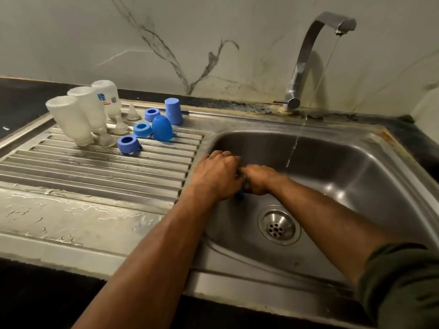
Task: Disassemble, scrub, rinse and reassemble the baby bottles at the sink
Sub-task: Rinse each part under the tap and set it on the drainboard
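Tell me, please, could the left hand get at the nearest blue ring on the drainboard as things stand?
Probably yes: nothing stands between the left hand and that blue ring, but the hand grips a small blue part with the right hand.

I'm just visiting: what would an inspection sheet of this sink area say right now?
Surface: wet steel drainboard beside the sink basin.
Job's things: three bottles upside down, three clear nipples, three blue rings, two blue caps.
Clutter: nothing seen.
Hands: left hand and right hand together grip a small blue part, mostly hidden.
Cables: nothing seen.
Surroundings: tap running, marble-look wall, drain.
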